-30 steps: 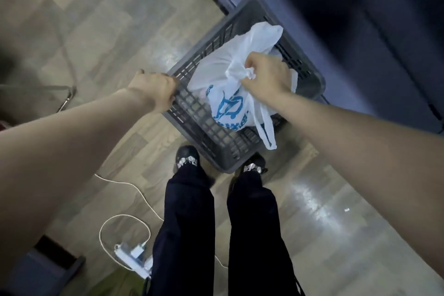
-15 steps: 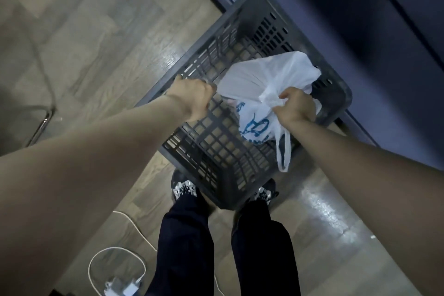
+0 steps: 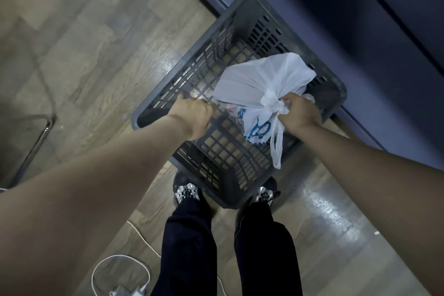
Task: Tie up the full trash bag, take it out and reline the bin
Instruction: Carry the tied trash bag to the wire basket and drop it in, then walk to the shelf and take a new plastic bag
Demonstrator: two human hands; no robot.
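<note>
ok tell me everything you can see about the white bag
The bag is thin white plastic with blue print, bulging full and knotted shut at the top. The right hand grips the knot, and loose handle ends dangle below it. It sits in the grey slatted bin, at its right side; the left hand holds the bin's rim.

bin (image 3: 242,38) far rim touching dark cabinet front (image 3: 360,31), no gap there | open floor (image 3: 84,43) left of bin | chair leg (image 3: 36,142) far left | shoes (image 3: 187,193) against near corner | cable (image 3: 120,269) and charger on floor near-left
</note>
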